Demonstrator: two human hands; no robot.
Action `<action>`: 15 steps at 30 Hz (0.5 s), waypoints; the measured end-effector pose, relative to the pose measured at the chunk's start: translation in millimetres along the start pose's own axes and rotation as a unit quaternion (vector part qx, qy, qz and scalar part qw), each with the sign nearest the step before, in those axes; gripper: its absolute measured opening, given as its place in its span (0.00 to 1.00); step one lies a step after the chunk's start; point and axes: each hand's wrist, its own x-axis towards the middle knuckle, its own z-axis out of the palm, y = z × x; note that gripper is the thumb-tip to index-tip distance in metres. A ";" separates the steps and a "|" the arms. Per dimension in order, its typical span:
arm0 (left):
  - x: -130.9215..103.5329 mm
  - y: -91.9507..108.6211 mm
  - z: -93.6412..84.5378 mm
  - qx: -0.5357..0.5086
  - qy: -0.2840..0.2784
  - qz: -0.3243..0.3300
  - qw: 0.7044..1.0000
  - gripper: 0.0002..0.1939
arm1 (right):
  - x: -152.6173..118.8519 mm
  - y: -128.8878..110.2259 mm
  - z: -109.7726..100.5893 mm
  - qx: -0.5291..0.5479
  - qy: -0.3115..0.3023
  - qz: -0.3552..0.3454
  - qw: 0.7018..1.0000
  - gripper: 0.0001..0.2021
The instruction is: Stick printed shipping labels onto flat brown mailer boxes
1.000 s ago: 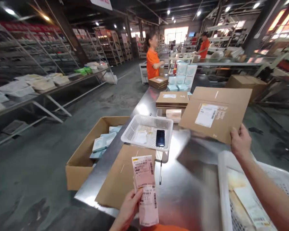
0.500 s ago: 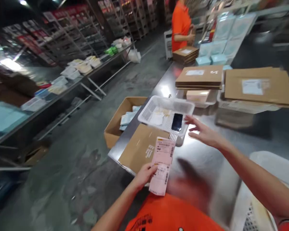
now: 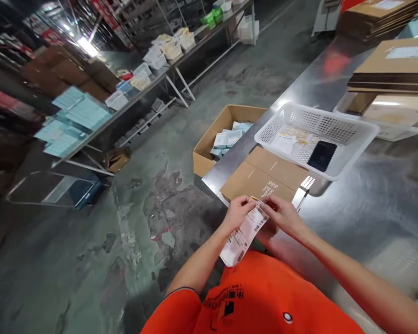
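A strip of white printed shipping labels (image 3: 242,237) hangs slantwise in front of my body. My left hand (image 3: 237,212) pinches its upper left edge. At the top corner, my right hand (image 3: 281,214) has thumb and fingers closed on the same strip, close to the left fingers. Just beyond both hands a flat brown cardboard box (image 3: 261,174) lies on the metal table's edge. Behind it stands a white perforated plastic basket (image 3: 355,153), with a dark phone (image 3: 322,156) and some white paper slips (image 3: 283,143) inside.
An open carton (image 3: 204,160) of light blue boxes sits beyond the metal table's (image 3: 299,83) left edge. Stacked flat cardboard (image 3: 393,69) rests over a clear bin at the right. Across the floor, a long table (image 3: 153,83) bears several bins and light blue boxes.
My right hand has come from beside the basket to the label strip, which both hands now hold nearer my body. The view has swung left and down.
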 end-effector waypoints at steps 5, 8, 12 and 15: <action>8.6 -59.4 -32.8 0.029 0.034 -0.055 0.997 0.27 | 30.1 34.3 24.8 -0.135 0.006 0.008 0.991 0.12; 18.2 -88.7 -63.4 -0.007 0.031 -0.104 0.994 0.27 | 66.0 49.1 18.4 -0.239 0.077 0.021 0.968 0.13; 19.8 -119.7 -106.6 -0.031 0.004 -0.157 0.987 0.25 | 104.8 49.4 1.7 -0.403 0.100 0.042 0.909 0.16; 2.4 -138.8 -142.9 -0.049 -0.027 -0.223 0.973 0.26 | 110.5 41.1 4.0 -0.490 0.098 0.086 0.862 0.23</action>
